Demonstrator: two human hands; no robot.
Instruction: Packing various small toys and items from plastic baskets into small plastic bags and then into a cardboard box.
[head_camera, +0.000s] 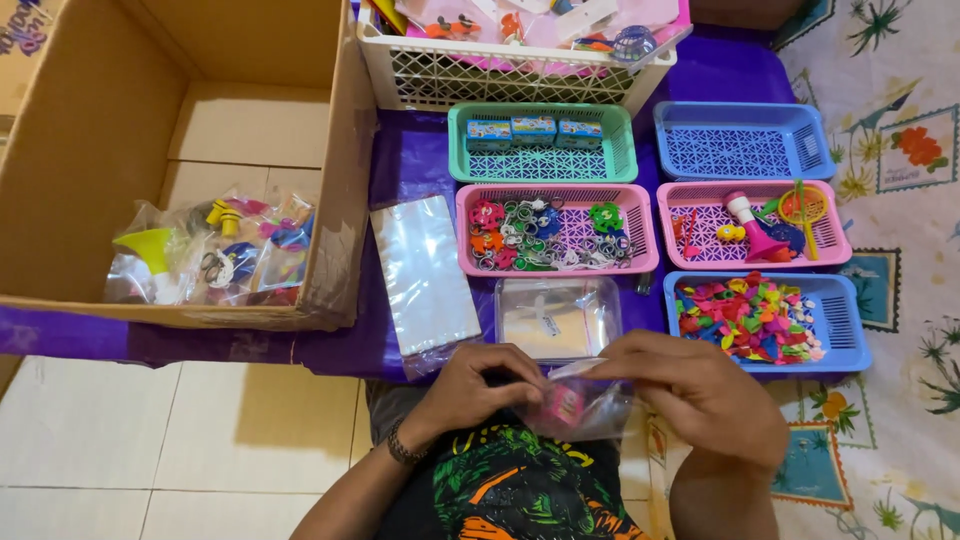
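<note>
Both my hands hold one small clear plastic bag (585, 410) with a pink item inside, close to my lap. My left hand (480, 385) pinches the bag's top left edge. My right hand (695, 390) grips its top right edge. Just beyond my hands lies a clear plastic box (556, 318), and to its left a stack of empty clear bags (422, 270). A pink tray of small rings and spinner toys (555, 232) sits behind the box.
A cardboard box (180, 150) at the left holds filled toy bags (210, 255). A green tray (542, 140), an empty blue tray (742, 140), a pink tray of toys (752, 225), a blue tray of balloons (765, 320) and a white basket (515, 60) stand on the purple cloth.
</note>
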